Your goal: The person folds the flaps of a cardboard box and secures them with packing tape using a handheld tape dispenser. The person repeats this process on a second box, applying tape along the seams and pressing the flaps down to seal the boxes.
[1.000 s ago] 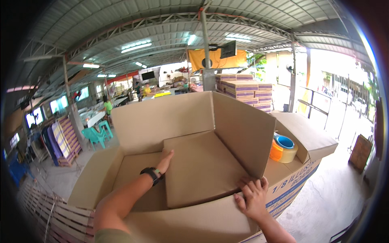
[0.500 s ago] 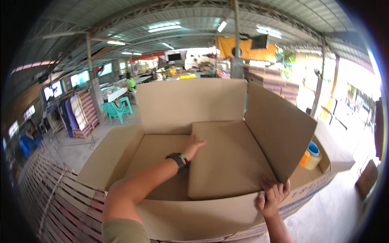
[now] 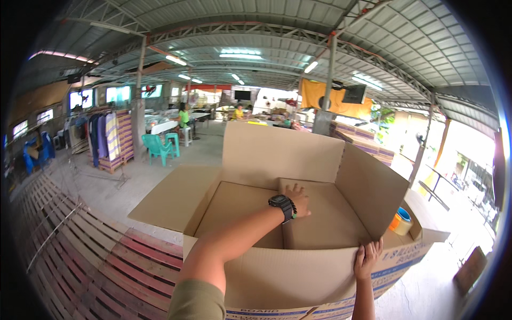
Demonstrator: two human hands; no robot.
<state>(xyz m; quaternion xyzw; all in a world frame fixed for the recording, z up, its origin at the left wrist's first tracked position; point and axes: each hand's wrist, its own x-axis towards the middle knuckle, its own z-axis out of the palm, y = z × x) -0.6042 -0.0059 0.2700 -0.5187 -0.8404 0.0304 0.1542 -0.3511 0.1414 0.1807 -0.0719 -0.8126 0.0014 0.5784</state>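
Resting L hand [image 3: 300, 204], grip wide, on inner box [image 3: 332, 224], 3 o'clock in open carton [image 3: 309, 272]; R hand [image 3: 368, 254], grip curled over edge, 4 o'clock. Prob. best: press evenly, R bracing.

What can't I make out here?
In the head view:
Left hand: palm hidden by its own back.
Inner box: any contents hidden by its top.
Tape roll: partly hidden by the raised carton flap.
Distant person in green: too small to tell what their hands do.

Left hand [image 3: 300, 202] apparently flat on inner carton [image 3: 333, 216]
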